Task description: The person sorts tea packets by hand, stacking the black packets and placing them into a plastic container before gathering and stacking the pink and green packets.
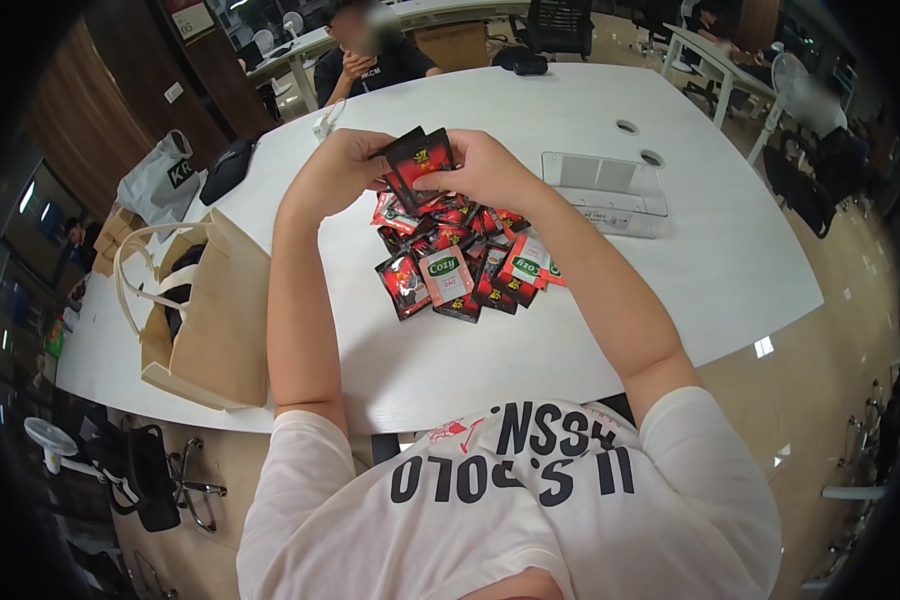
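Note:
Above the far side of a heap, my left hand (342, 168) and my right hand (488, 172) are closed on a few black and red coffee sachets (418, 160), which overlap like a small fan. My right thumb presses across their front; the left fingers grip their left edge and are partly hidden behind them. Below lies a loose pile of similar black and red sachets (450, 237). Among them is a pink and green Cozy tea bag packet (444, 275) near the front. Another Cozy packet (532, 262) rests at the pile's right side, upside down to me.
A clear plastic box (604, 195) with compartments stands right of the pile, beyond my right forearm. On the left are a beige tote bag (210, 325), a grey bag (160, 180) and a black pouch (229, 171). A person (375, 60) sits across the white table (750, 260).

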Demonstrator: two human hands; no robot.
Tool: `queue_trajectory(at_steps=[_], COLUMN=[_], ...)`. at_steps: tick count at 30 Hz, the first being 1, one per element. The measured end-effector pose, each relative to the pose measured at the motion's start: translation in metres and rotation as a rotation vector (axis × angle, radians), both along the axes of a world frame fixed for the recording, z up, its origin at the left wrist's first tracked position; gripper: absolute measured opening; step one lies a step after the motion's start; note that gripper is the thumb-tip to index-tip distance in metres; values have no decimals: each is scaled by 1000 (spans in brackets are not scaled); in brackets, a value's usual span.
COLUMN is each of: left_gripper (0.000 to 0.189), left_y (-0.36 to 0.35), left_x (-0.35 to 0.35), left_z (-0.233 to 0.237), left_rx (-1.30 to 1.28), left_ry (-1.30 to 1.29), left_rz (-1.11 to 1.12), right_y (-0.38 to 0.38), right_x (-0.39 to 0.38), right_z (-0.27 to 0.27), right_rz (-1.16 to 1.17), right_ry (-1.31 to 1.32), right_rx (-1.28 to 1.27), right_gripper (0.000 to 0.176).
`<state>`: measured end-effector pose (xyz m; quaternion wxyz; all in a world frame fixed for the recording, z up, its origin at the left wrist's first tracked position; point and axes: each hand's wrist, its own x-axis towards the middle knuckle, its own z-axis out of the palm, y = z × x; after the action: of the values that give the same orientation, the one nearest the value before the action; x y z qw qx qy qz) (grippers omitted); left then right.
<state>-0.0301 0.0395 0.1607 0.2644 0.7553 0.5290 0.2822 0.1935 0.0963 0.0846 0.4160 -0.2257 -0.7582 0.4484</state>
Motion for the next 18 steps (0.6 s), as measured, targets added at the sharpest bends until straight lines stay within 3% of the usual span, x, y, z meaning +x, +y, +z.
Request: queue_trajectory(at_steps=[3,6,7,10,11,14,15,18], left_gripper=[25,28,40,56,67,70,74,80], left_y=[8,17,28,51,61,78,73,55], left_x=[3,8,2,-10,-13,-1,10,33], left_z=[-10,-11,-19,-47,-69,-117,-107,-92], left_rx=[107,0,-8,14,54,164,30,-27], left_ry=[-250,-403,-334,439,479,345,351,314], left_rz=[-54,98,92,110,129,238,162,-47], right_y=[14,16,11,14,19,20,20,19], right_x=[3,14,19,38,44,55,59,66], right_z=[-6,0,8,21,21,28,31,36], right_rz=[-68,-145,-175,-224,-213,-267,-283,-275], right_ry=[-7,107,106,18,-2,-3,-4,67], right_rx=[55,82,59,58,3,-36,-20,-46], right_gripper=[48,46,47,45,41,37,36,36])
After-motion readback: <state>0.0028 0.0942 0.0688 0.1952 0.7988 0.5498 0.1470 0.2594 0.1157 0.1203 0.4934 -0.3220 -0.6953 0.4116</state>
